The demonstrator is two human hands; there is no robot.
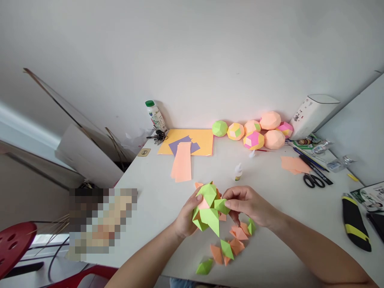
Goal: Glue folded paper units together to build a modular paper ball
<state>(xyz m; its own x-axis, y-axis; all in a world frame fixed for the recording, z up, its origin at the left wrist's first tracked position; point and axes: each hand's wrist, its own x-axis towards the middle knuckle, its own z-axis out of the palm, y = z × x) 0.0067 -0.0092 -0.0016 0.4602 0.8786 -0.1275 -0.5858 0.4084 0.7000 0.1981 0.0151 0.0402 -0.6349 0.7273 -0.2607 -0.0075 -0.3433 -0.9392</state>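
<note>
Left hand (188, 214) wraps green-and-peach paper model (209, 216) | right hand (253, 205) pinches green piece (221, 206) at model's side | folded pieces (227, 250) below

Scissors (313, 181), paper strips (183, 164) and paper balls (274, 140) mark this table (150, 212) a craft workspace.

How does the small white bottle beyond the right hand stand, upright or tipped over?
Upright. The bottle stands on its base on the table, with its white tip pointing up.

Pale wall (180, 60) — white table (150, 208)
</note>
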